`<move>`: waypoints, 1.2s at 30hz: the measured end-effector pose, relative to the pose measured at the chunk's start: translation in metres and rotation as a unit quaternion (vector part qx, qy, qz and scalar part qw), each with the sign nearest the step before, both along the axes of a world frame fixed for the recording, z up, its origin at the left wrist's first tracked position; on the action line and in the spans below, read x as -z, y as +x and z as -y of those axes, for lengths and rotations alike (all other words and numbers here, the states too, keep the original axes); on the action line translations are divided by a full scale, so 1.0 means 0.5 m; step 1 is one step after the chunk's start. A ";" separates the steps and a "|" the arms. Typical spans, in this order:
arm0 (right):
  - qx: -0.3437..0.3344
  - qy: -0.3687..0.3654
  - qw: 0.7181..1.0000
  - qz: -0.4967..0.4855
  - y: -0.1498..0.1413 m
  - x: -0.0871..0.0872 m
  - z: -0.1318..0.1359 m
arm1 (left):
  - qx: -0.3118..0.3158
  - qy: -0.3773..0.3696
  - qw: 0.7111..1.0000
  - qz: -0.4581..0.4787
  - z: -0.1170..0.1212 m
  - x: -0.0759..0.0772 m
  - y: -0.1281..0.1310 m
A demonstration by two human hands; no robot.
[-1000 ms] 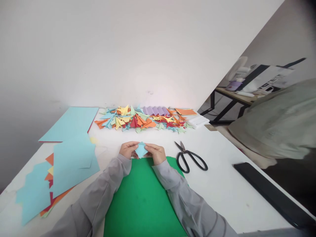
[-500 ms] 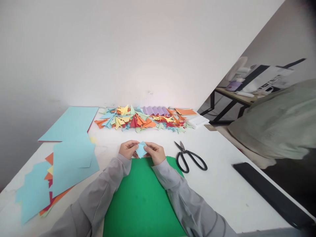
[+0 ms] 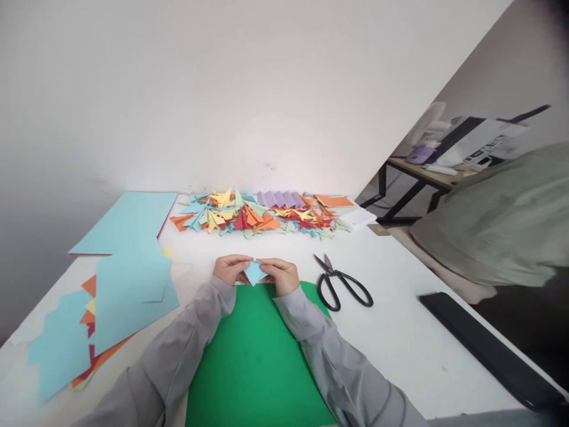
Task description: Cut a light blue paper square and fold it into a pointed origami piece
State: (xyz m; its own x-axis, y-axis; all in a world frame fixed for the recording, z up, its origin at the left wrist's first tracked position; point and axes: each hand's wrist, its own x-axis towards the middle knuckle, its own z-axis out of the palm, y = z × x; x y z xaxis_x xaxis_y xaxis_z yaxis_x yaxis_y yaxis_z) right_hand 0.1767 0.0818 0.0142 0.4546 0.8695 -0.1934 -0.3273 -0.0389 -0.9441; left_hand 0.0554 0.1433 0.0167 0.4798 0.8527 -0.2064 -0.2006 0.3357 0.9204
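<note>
Between my two hands, over the far edge of a green mat (image 3: 258, 356), is a small piece of light blue paper (image 3: 255, 274). My left hand (image 3: 231, 269) pinches its left side, and my right hand (image 3: 281, 275) pinches the right side. Its top edge looks folded, and a point faces down toward me. Fingers hide parts of both sides. To the right of my right hand lie black-handled scissors (image 3: 334, 274), their blades slightly apart.
Folded paper shapes (image 3: 253, 216) in many colours lie in a row along the wall. Blue sheets (image 3: 128, 290) and coloured scraps cover the left side. A black bar-shaped object (image 3: 484, 347) lies near the right edge. A person in a pale green top (image 3: 502, 219) is at the right.
The blue paper's top corner is no longer standing up; its upper edge is now lower and flatter. My fingers have closed in along that top edge.
</note>
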 end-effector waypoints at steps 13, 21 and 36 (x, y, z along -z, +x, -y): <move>0.028 0.027 0.992 -0.116 0.004 -0.009 -0.007 | 0.091 0.050 0.993 0.057 0.017 -0.014 -0.005; 0.020 0.033 0.994 -0.100 0.007 0.001 -0.010 | 0.077 0.056 0.994 0.045 0.017 -0.014 -0.004; -0.057 0.049 0.997 -0.033 0.004 0.011 -0.006 | 0.022 0.046 0.998 0.041 0.010 -0.009 0.002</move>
